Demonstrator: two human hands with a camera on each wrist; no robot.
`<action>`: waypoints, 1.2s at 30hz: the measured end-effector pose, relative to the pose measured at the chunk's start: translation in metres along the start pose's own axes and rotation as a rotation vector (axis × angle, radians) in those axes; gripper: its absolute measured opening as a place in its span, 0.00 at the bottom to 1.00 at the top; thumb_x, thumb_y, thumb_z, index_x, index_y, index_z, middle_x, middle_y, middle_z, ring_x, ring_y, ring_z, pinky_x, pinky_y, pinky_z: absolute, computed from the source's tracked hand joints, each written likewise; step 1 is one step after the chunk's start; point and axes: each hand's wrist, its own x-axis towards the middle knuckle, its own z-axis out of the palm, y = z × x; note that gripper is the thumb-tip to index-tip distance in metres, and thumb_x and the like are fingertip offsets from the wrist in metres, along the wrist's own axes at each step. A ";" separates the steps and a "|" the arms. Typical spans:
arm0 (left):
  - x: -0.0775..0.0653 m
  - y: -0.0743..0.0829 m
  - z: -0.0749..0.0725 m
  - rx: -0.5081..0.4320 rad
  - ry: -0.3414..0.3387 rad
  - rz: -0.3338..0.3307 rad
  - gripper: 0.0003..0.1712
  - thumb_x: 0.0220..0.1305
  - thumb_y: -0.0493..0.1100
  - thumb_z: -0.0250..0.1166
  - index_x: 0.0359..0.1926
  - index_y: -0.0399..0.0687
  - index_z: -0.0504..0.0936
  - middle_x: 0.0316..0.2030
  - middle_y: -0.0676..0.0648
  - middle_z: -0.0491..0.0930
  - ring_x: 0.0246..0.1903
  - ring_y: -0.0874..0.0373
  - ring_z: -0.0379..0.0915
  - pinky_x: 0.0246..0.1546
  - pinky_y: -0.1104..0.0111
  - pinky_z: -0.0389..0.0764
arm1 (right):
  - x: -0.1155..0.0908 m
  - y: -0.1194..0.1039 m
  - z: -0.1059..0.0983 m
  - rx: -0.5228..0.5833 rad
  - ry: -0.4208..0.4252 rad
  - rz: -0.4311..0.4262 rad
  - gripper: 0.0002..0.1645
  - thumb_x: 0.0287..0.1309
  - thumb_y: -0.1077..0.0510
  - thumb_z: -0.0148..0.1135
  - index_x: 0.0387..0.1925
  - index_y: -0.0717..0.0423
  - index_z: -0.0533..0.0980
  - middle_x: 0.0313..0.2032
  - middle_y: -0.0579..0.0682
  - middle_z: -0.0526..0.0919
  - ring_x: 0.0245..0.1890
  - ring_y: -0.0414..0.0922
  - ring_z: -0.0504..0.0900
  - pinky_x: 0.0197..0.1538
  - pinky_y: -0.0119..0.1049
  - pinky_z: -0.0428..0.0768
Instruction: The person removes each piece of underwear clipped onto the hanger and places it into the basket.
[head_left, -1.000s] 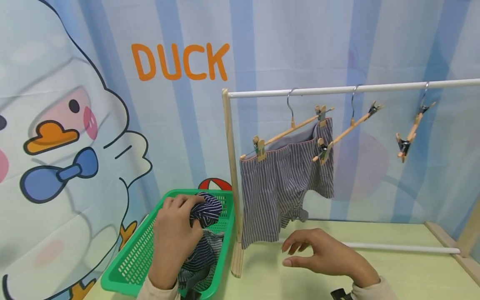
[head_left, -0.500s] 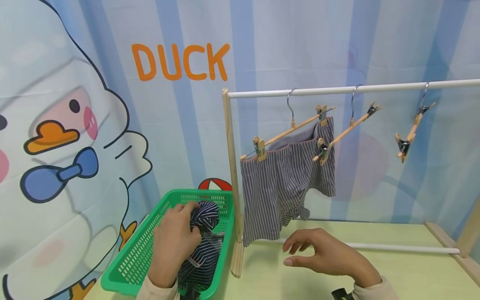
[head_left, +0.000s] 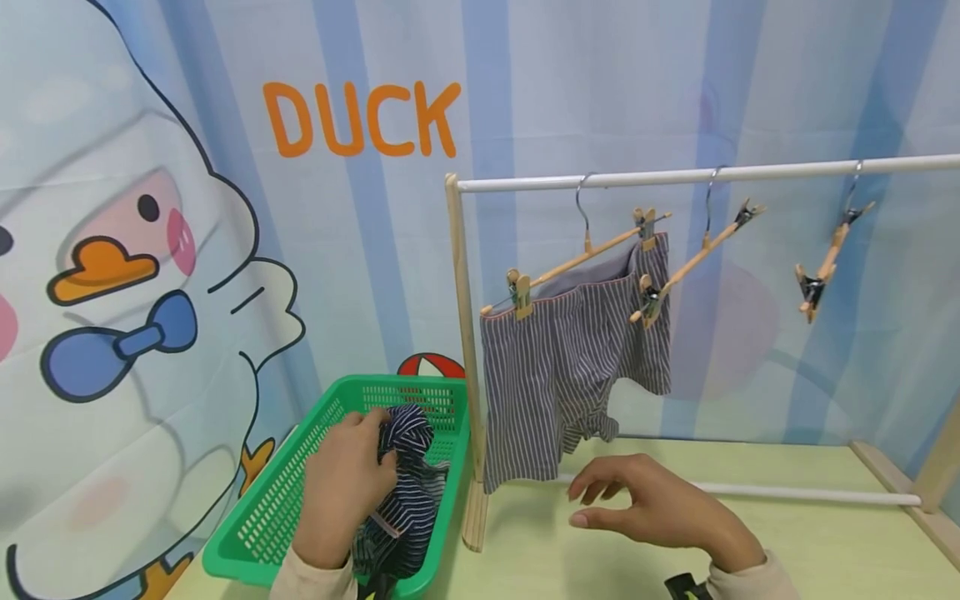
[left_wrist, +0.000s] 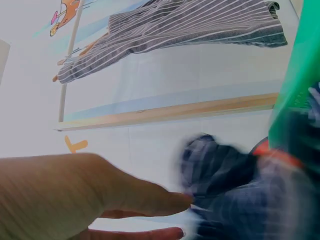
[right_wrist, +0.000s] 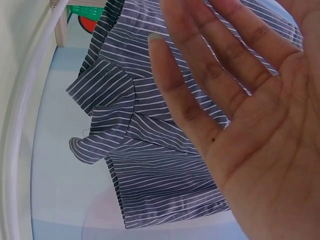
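My left hand (head_left: 347, 479) pinches a navy garment with white stripes (head_left: 412, 492) between thumb and fingers, over the green basket (head_left: 251, 508). The cloth is bunched, so its kind is hidden; a reddish edge shows, blurred, in the left wrist view. My right hand (head_left: 645, 508) hovers above the table with relaxed, slightly bent fingers and holds nothing. Beside it hang grey striped shorts (head_left: 555, 367), clipped at the waistband to a wooden clip hanger (head_left: 585, 260). In the right wrist view, the shorts (right_wrist: 165, 165) fill the space behind my spread fingers (right_wrist: 185, 100).
A white rail (head_left: 525, 182) on a wooden stand crosses above. Two more clip hangers, a middle one (head_left: 690, 262) and a right one (head_left: 832, 250), hang there with nothing clipped to them. A lower white bar (head_left: 802, 495) runs near the table (head_left: 675, 575). A printed curtain closes the back.
My left hand has lowered slightly with the navy striped garment, which now hangs longer into the basket, its light-coloured edge showing. The right hand has stayed nearly still.
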 end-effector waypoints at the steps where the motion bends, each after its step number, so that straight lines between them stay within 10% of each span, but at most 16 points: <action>1: 0.000 0.000 0.000 0.001 0.002 -0.002 0.22 0.54 0.39 0.66 0.53 0.44 0.77 0.45 0.37 0.78 0.33 0.44 0.74 0.14 0.55 0.75 | 0.000 0.000 0.000 -0.002 0.002 0.000 0.12 0.59 0.45 0.60 0.43 0.40 0.77 0.40 0.40 0.82 0.38 0.38 0.80 0.38 0.39 0.81; 17: -0.001 0.010 0.002 -0.050 -0.004 0.080 0.17 0.57 0.36 0.64 0.49 0.47 0.79 0.40 0.43 0.80 0.20 0.56 0.68 0.10 0.65 0.66 | -0.001 0.001 -0.002 -0.034 0.038 -0.006 0.12 0.60 0.46 0.60 0.44 0.41 0.76 0.40 0.40 0.82 0.38 0.38 0.80 0.40 0.40 0.81; 36: 0.000 0.023 0.003 -0.195 0.241 0.216 0.23 0.64 0.50 0.61 0.56 0.46 0.73 0.42 0.47 0.81 0.35 0.58 0.77 0.24 0.59 0.80 | 0.006 0.001 0.002 -0.159 0.176 -0.023 0.15 0.63 0.48 0.57 0.49 0.48 0.75 0.44 0.47 0.82 0.38 0.37 0.79 0.39 0.43 0.82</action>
